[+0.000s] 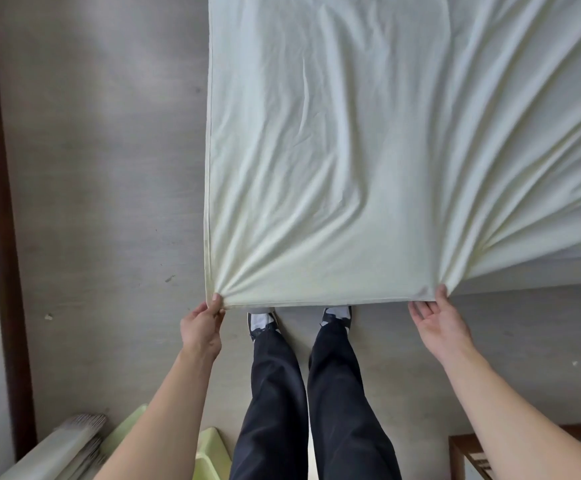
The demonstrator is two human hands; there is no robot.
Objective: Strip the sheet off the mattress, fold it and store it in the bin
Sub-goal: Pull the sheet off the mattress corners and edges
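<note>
At 9 o'clock a dark wooden post [1, 216] runs down the left edge beside the grey floor [102, 168]. At 7 o'clock sits a pale green bin [209, 452], partly hidden behind the left forearm, with a stack of pale slats [70, 441] just beside it.

The left hand [201, 329], at about 7 o'clock from frame centre, pinches the near left corner of the sheet [334, 150] between thumb and curled fingers; creases fan outward from that grip. The sheet spans from centre to 3 o'clock, stretched taut toward 12 o'clock, its near hem level above the person's shoes [261, 318].

The right hand [440, 322], at 5 o'clock, holds the opposite near corner with the thumb on top; its remaining fingers are spread and relaxed, palm up, so the hold looks lighter than the left's. Beyond it, at 3 o'clock, a white mattress edge [559, 258] shows under the lifted cloth. A wooden frame [462, 452] occupies 5 o'clock low.

Assessment: stripping appears nearly complete; folding is not begun. Risks:
- The right corner may slip from the thumb-only hold under tension.
- The far end, out of view, may snag on the mattress.
- Slack hem may drop to the floor or underfoot.
</note>
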